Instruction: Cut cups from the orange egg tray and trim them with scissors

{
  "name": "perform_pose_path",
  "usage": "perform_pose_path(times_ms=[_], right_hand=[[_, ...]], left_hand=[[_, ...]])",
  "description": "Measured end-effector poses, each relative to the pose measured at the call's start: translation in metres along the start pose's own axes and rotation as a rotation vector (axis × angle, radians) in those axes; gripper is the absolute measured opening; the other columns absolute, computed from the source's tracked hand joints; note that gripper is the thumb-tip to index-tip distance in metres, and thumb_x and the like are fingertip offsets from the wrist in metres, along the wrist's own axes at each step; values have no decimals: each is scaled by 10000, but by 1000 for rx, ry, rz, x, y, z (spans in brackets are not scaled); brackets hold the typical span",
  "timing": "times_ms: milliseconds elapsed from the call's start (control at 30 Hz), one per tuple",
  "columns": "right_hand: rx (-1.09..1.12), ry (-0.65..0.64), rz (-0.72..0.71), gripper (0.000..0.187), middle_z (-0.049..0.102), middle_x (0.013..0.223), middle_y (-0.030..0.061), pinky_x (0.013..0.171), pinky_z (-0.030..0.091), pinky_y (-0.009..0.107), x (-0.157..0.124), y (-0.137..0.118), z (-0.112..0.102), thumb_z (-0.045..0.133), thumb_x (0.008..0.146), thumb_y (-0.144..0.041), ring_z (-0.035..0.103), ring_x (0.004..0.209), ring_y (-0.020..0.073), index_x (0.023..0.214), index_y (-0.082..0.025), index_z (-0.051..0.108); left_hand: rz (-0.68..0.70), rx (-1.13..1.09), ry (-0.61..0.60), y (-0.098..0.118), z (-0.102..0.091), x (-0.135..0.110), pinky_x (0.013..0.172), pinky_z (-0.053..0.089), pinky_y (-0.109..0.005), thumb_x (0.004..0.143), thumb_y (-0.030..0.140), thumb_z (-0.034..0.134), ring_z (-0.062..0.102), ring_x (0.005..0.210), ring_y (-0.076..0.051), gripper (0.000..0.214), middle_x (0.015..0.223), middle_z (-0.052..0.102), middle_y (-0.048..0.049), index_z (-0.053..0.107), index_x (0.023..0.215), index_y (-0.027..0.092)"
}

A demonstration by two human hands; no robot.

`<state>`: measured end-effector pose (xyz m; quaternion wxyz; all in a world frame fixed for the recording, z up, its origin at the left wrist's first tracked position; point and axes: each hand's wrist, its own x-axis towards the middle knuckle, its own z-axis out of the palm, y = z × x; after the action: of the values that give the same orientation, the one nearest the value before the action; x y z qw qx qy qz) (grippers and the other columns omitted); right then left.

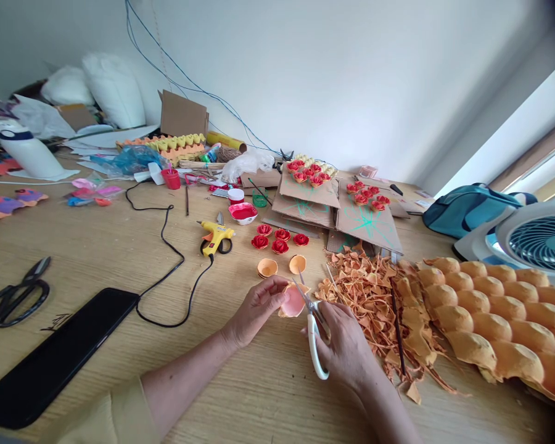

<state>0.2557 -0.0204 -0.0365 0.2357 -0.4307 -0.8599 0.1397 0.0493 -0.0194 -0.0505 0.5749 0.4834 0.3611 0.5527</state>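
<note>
The right hand (346,340) is curling its fingers around the white-handled scissors (312,339); the left hand (257,311) is pinching an orange cup (292,302) beside the blades. A slipping snip could tear its thin wall or nick a fingertip. Beyond, red roses (280,246) are sitting.

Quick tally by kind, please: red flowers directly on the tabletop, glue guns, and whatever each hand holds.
Red flowers on the tabletop: 5
Glue gun: 1
Cup in left hand: 1
Scissors in right hand: 1
Total: 8
</note>
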Motion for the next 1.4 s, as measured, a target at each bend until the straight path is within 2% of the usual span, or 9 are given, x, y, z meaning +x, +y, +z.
perform_pose_path(times_ms=[200, 300, 500, 800, 1033, 1233, 1400], right_hand=[[6, 4, -7, 257, 494, 677, -30, 766, 404, 330, -1, 1, 2, 541, 898, -305, 443, 639, 152, 725, -234, 365], [12, 5, -16, 256, 486, 663, -35, 759, 403, 327, -2, 0, 2, 543, 890, -281, 425, 624, 147, 717, -234, 361], [31, 10, -22, 270, 490, 656, -32, 715, 389, 310, -4, 0, 2, 553, 896, -298, 445, 643, 149, 700, -230, 380], [46, -2, 7, 299, 478, 631, -30, 693, 392, 301, -3, 1, 1, 536, 910, -300, 456, 645, 157, 677, -234, 361], [9, 63, -37, 231, 494, 638, -41, 747, 413, 313, -2, 0, 1, 551, 859, -217, 460, 612, 145, 707, -237, 378], [-20, 38, -45, 192, 527, 698, -20, 781, 408, 340, -1, -1, 0, 555, 869, -279, 476, 652, 159, 752, -230, 411], [-16, 24, -45, 212, 523, 701, -14, 793, 411, 350, -2, 0, 0, 544, 883, -308, 475, 652, 165, 745, -232, 401]], left_hand=[[-4, -75, 34, -8, -3, 0, 762, 432, -264, 830, 484, 664, 585, 853, -167, 370, 934, 660, -33, 655, 1054, 189], [-48, -127, 27, -5, -1, 0, 746, 443, -272, 827, 499, 661, 603, 849, -179, 380, 907, 670, -34, 658, 1049, 191], [-46, -264, 9, 0, 2, 0, 786, 473, -277, 831, 450, 673, 630, 885, -183, 322, 948, 696, -43, 671, 1021, 190], [-75, -321, 61, -4, 0, 1, 679, 496, -230, 799, 445, 708, 607, 795, -142, 316, 914, 671, -23, 685, 996, 199], [-25, -218, 24, 0, 0, 2, 728, 481, -252, 833, 442, 662, 613, 848, -163, 299, 930, 674, -35, 682, 993, 190], [8, 6, -39, 2, -3, 1, 772, 461, -306, 844, 470, 617, 608, 872, -210, 334, 895, 678, -57, 685, 976, 171], [13, 51, -63, 2, -3, 2, 794, 454, -318, 860, 464, 590, 603, 880, -213, 332, 913, 676, -60, 678, 970, 164]])
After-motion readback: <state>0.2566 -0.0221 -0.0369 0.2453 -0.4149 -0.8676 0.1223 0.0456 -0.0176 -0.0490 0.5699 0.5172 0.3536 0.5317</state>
